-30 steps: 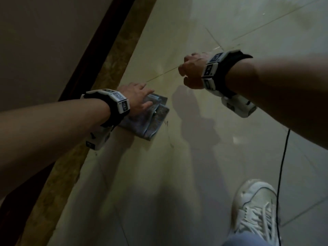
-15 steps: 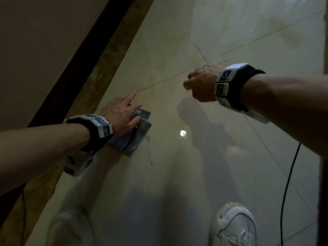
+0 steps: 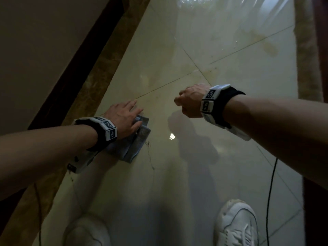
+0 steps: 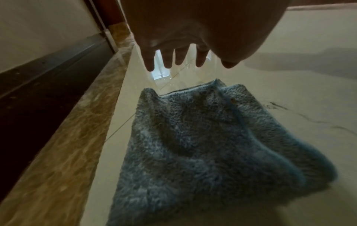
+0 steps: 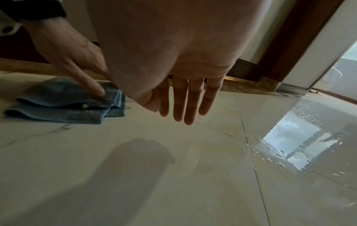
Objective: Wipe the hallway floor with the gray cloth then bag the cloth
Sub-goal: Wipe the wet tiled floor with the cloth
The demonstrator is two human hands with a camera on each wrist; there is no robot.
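Note:
The gray cloth (image 3: 136, 146) lies folded on the cream tile floor (image 3: 177, 183), close to the brown border strip. My left hand (image 3: 127, 114) presses flat on its far part with straight fingers, which reach past the cloth's far edge. In the right wrist view the left hand's (image 5: 63, 50) thumb pushes down on the cloth (image 5: 58, 107). The left wrist view shows the cloth (image 4: 193, 145) below the fingers (image 4: 168, 61). My right hand (image 3: 188, 102) hovers over bare floor to the cloth's right and holds nothing. Its fingers (image 5: 183, 99) hang straight and relaxed.
A wall with a dark baseboard (image 3: 71, 71) and a brown marble strip (image 3: 99, 82) run along the left. A wet, shiny patch (image 3: 213, 23) lies further down the hallway. Two white shoes (image 3: 236, 224) (image 3: 87, 231) stand near me. A black cable (image 3: 269, 192) hangs at right.
The head view has pulled back, bringing both shoes into view. The cloth stays beside the same floor crack. My left fingers now reach beyond its far edge. The right hand still hovers.

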